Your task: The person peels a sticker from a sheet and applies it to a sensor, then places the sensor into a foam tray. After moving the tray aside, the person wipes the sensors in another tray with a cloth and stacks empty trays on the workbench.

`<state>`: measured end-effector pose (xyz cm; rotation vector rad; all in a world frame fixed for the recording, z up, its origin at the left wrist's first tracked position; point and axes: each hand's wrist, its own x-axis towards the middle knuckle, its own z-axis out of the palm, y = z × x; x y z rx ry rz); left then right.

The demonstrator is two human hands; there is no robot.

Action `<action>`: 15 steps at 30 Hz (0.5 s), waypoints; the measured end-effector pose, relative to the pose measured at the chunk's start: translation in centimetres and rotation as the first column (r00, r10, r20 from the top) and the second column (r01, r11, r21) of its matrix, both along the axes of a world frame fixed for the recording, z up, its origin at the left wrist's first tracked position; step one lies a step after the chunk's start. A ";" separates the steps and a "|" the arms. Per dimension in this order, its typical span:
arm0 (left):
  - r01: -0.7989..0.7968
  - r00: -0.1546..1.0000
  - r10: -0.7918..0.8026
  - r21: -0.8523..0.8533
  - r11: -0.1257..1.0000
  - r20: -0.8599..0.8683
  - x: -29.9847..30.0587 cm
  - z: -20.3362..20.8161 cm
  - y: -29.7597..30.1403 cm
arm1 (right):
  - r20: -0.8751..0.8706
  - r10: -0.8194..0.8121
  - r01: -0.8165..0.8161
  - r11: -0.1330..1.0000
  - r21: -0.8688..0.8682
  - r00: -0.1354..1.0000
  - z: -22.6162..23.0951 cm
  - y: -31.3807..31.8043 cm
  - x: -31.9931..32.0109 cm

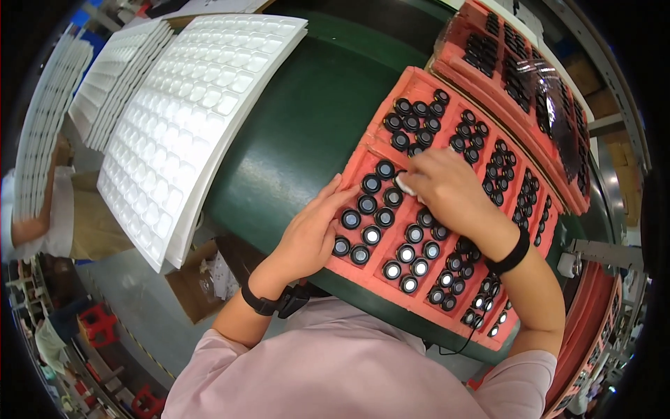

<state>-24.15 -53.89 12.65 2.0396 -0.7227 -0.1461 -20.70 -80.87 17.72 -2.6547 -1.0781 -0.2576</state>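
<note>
A red-orange foam tray (pixel 377 150) lies in front of me, its compartments holding many small round black parts (pixel 366 204) with pale grey centres. My left hand (pixel 307 234) rests at the tray's left edge, fingers stretched out beside the nearest black parts and gripping nothing. Over the tray's middle, my right hand (pixel 450 192) is closed in a pinch on a small white pad (pixel 403 184). The pad is beside the black parts of the left compartment; whether it touches one I cannot tell. My right fingertips are partly hidden behind the hand.
A green work surface (pixel 293 126) carries stacked white moulded plastic trays (pixel 188 112) on the left. Behind my tray stands another red-orange tray (pixel 481 35) of black parts, partly under clear film. At far left a person's arm (pixel 38 220) is near more white trays. A cardboard box (pixel 195 283) sits below.
</note>
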 end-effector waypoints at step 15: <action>-0.045 0.894 -0.159 -0.439 0.897 -0.418 2.0 2.2 -3.9 | -0.055 -0.175 0.182 0.967 0.178 0.983 0.2 -3.0 -0.6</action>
